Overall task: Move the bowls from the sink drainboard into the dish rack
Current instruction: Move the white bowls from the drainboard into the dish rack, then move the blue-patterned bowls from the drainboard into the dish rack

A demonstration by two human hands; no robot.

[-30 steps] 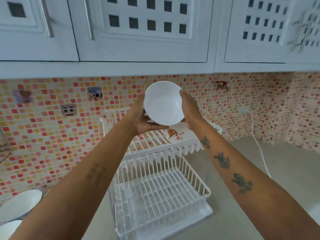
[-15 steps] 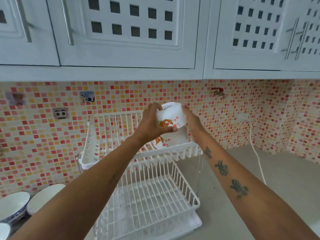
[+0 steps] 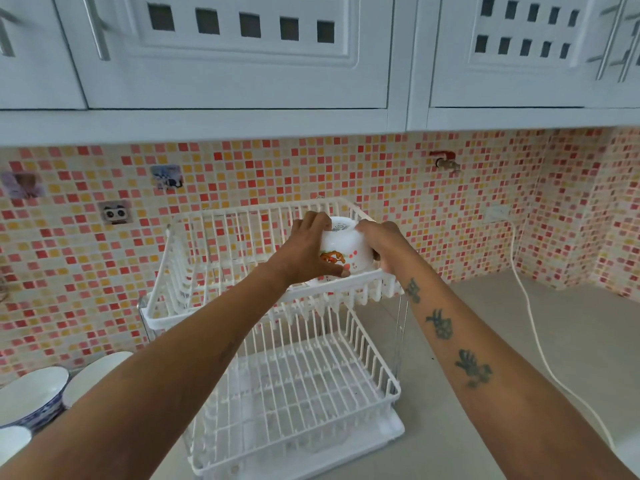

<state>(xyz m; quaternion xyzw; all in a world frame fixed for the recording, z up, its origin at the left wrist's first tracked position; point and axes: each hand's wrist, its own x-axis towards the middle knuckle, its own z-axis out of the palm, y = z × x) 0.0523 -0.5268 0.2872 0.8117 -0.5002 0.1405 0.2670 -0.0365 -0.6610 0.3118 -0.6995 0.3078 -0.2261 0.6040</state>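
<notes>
1. A person stood at a kitchen counter [image 3: 519, 341], seen from a head-worn camera looking forward and down along both bare forearms.
2. The left hand [image 3: 308, 251] and the right hand [image 3: 384, 247] each gripped one side of a small white bowl [image 3: 346, 251], fingers curled around it; the bowl was upside down, its base ring on top.
3. The bowl carried an orange printed motif and small red dots on the side facing the camera.
4. It sat at the right front corner of the upper tier of a white two-tier wire dish rack [image 3: 221, 299], just behind the tier's front rail. Whether it rested on the wires or was held just above them could not be told.
5. A second white shape showed under the bowl's rim, too hidden to identify.
6. The lower tier of the rack stood on a white drip tray [image 3: 391, 431].
7. At the lower left edge, beside the rack, stood more bowls: a blue-patterned bowl [image 3: 31, 400] and a plain white bowl [image 3: 93, 375] touching it.
8. The right forearm bore three dark tattoos [image 3: 472, 368].
9. Behind the rack was a wall of small red, orange and cream mosaic tiles [image 3: 398, 188], with white cabinets [image 3: 225, 81] above.
10. A white cord [image 3: 533, 323] trailed across the counter on the right.
</notes>
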